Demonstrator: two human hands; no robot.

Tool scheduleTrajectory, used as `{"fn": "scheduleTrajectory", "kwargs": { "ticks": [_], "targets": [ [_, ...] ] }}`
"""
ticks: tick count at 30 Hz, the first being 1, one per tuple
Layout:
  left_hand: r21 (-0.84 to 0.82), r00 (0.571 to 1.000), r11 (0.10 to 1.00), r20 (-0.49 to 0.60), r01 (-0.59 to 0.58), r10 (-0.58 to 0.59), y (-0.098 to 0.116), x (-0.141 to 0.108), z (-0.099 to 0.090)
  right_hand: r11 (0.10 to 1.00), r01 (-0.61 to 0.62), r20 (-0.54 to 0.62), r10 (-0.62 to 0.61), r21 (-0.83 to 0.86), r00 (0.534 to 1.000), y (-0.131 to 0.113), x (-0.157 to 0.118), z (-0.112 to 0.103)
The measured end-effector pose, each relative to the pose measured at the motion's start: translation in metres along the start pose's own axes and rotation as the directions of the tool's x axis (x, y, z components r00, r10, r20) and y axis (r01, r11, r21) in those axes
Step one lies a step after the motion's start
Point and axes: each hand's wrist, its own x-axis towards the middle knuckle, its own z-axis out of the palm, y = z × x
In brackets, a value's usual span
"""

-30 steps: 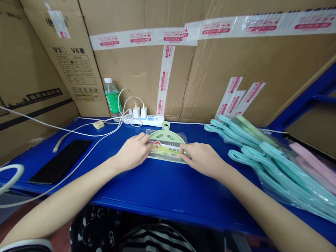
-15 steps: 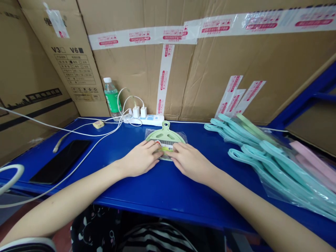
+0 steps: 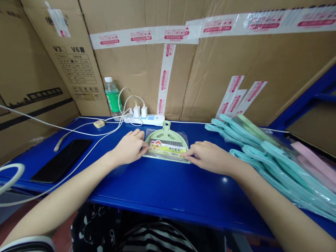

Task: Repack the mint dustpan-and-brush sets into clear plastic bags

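A pale green plastic dustpan (image 3: 166, 137) lies flat on the blue table inside a clear plastic bag (image 3: 166, 158), with grey bristles showing through. A yellow-and-white printed label (image 3: 168, 150) crosses its lower part. My left hand (image 3: 130, 147) rests with its fingertips at the left end of the label. My right hand (image 3: 206, 154) lies flat at the bag's right side, fingertips touching the plastic near the label's right end. Neither hand grips the pack.
A slippery pile of teal and pink bagged dustpans (image 3: 275, 164) fills the table's right side. Behind stand a power strip (image 3: 144, 120) with chargers and a green-labelled water bottle (image 3: 113, 97). A black phone (image 3: 61, 160) and white cables lie left. Cardboard backs the table.
My hands have slid apart from the middle of the pack to its two sides, and the label now shows in full. The pack itself stays in about the same place.
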Motion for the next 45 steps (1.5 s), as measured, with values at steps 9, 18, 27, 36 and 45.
{"fn": "scheduleTrajectory", "kwargs": {
  "ticks": [9,18,27,36,45],
  "targets": [
    [-0.13,0.977,0.983,0.183,0.133,-0.108,-0.004,0.004,0.001,0.96,-0.024,0.016,0.02,0.28,1.0,0.02,0.009,0.003],
    [-0.076,0.96,0.989,0.259,0.13,-0.106,-0.002,0.007,0.004,0.861,0.068,-0.087,-0.028,0.503,0.996,0.022,0.023,0.019],
    [-0.169,0.963,0.984,0.271,0.048,0.0,-0.01,0.009,0.006,0.822,0.052,-0.029,-0.043,0.568,0.999,0.027,0.024,0.021],
    [-0.171,0.955,0.983,0.295,0.069,-0.016,-0.009,0.009,0.004,0.82,0.071,-0.032,-0.065,0.567,0.997,0.028,0.023,0.021],
    [-0.014,0.949,0.997,0.308,0.081,-0.073,-0.002,0.004,-0.002,0.831,0.066,-0.087,-0.022,0.552,0.996,0.022,0.024,0.022]
  ]
}}
